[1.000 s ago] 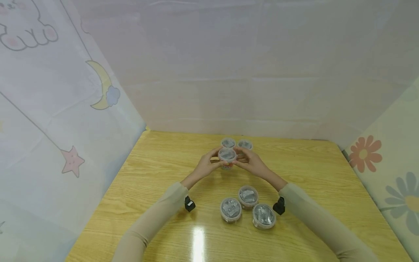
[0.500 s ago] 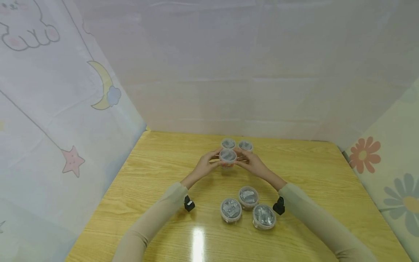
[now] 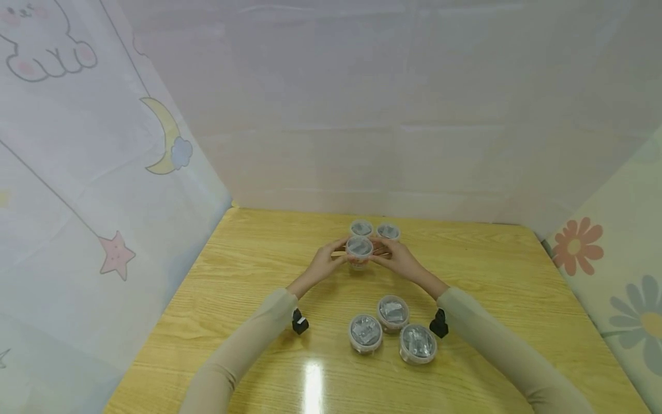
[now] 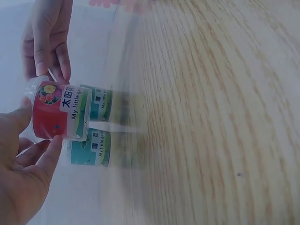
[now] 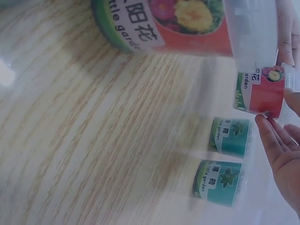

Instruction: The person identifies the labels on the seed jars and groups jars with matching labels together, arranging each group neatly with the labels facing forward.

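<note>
A small clear-lidded plant-kit tub [image 3: 359, 247] is held between both hands, raised above the table. Its red label shows flowers and the words "My little garden" in the wrist views. My left hand [image 3: 324, 261] grips it from the left, thumb on the near side, fingers behind. My right hand [image 3: 400, 259] grips its right side in the same way. Just behind stand two tubs with teal leaf labels, a left one [image 3: 361, 228] and a right one [image 3: 388, 231], partly hidden by the hands and the held tub.
Three more lidded tubs stand nearer the body between the forearms: a left one [image 3: 365, 332], a middle one [image 3: 393, 312] and a right one [image 3: 418, 344]. A red-labelled tub [image 5: 187, 26] looms close in the right wrist view. Printed cloth walls [image 3: 362, 144] border the wooden table [image 3: 258, 247].
</note>
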A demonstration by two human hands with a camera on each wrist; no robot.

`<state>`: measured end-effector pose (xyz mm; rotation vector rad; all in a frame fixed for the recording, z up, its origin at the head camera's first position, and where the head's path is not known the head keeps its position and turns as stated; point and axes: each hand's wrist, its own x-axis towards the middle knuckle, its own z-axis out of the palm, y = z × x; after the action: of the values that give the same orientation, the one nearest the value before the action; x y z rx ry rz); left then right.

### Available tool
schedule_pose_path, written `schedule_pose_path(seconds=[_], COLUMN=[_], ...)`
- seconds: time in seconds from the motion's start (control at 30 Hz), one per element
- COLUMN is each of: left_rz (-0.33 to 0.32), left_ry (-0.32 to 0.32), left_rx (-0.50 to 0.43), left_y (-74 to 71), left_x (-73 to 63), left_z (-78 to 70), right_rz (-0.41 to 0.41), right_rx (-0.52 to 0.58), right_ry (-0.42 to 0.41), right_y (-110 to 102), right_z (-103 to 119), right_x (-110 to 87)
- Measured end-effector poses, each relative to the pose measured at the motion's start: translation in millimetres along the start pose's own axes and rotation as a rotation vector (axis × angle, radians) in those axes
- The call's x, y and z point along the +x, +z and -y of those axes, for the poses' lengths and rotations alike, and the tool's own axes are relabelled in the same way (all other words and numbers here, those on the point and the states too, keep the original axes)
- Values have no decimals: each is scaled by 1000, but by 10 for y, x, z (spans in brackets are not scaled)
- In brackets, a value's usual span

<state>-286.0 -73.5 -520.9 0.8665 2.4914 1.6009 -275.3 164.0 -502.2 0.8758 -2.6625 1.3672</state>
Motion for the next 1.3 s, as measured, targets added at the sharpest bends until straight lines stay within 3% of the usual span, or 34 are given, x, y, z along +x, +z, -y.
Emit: schedule_pose_path(seconds=[0.27,0.37,0.43,0.7,1.13,1.3], left_rz=[3,-7,-25,-41,5,13], left_ry=[4,9,19,3,-52,-42], left_rx=[-8,17,22,55,104,117], left_y=[-57,-54,-36,61,54,56], left_x=[-85,-95,-91,11,31,31], left_z=[-270,-304,-284,77,123,151], right_rz=[0,0,0,3,57,75], right_rx=[9,1,-16,-38,-2,21], right_ry=[13,7,5,0,6,-16], right_y=[40,50,58,66,86,113], right_z=[-39,-60,-78,-92,-147,-179], right_x=[32,40,44,56,86,92])
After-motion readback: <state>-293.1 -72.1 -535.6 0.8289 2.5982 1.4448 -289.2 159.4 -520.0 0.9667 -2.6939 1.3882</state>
